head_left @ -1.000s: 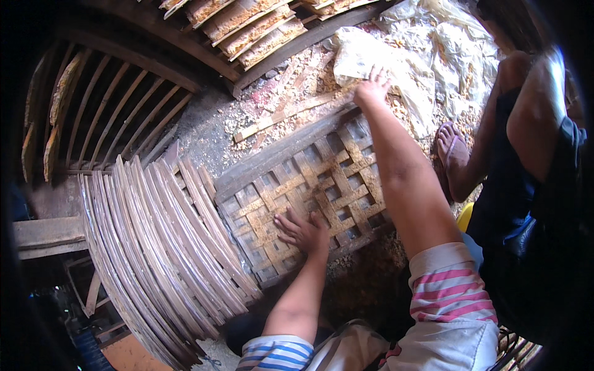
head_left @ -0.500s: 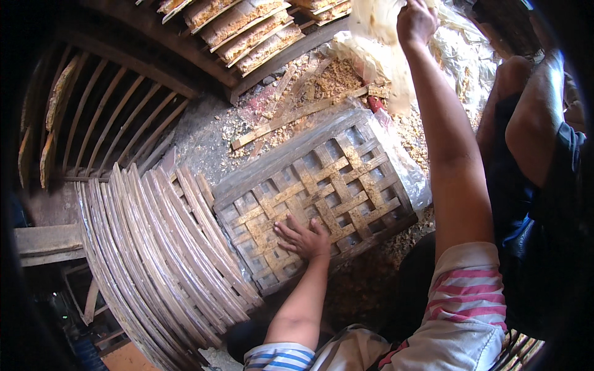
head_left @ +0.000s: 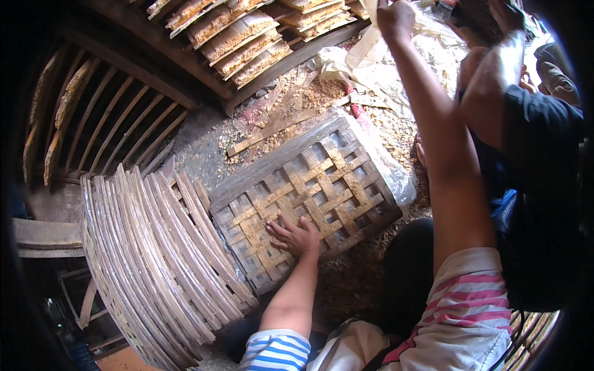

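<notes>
In the head view, the tray (head_left: 322, 198) is seen flat on the floor, in the middle, its woven lattice face up; its long axis is slanted from lower left to upper right, its far short end being turned toward the co-worker's side; its lattice is dusted with yellowish crumbs. The left hand (head_left: 294, 237) is laid on the lattice near the lower-left end, palm down, fingers spread, with nothing gripped; the right hand (head_left: 397, 23) is raised at the top edge, its fingers curled in on a pale sheet (head_left: 364, 48), though the fingertips are partly cut off by the frame. The left end of the tray is closely flanked by a stack (head_left: 164, 247) of curved-looking slats; the right end is bordered by clear film (head_left: 396, 179); beyond the far long side, a wooden strip (head_left: 275, 132) is lain among crumbs (head_left: 325, 98); farther up, loaded racks (head_left: 241, 40) are seen, with a slatted frame (head_left: 120, 120) at upper left; a plastic heap (head_left: 427, 46) is partly covered by the right forearm, as is the co-worker's leg (head_left: 486, 102).
</notes>
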